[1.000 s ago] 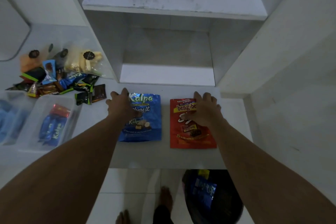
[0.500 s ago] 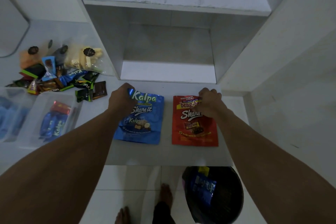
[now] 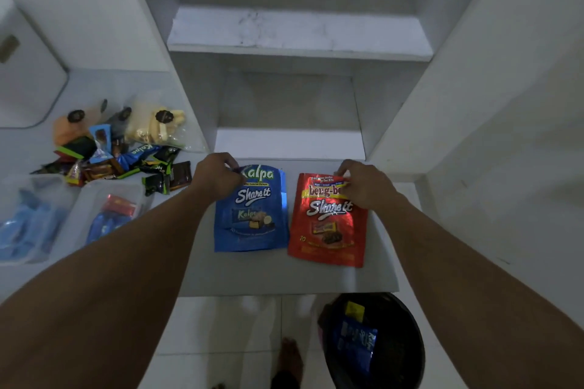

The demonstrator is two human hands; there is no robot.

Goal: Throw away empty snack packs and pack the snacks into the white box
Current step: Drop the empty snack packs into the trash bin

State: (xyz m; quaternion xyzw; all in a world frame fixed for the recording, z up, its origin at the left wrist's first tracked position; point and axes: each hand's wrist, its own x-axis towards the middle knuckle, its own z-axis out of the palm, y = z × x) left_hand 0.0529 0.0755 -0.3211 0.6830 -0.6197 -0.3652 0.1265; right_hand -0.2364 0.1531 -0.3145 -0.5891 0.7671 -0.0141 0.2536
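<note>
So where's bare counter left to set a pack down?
Bare strip of counter between the blue pack, red pack and the front edge; a narrow patch right of the red pack up to the wall; the low shelf behind both packs. Crowded at left: snack pile and tubs.

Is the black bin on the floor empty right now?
No, a blue pack with a small yellow piece above it lies inside the black bin.

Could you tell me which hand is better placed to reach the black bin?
Probably the right hand: it pinches the red pouch, and the black bin stands below that side; the left hand is farther.
</note>
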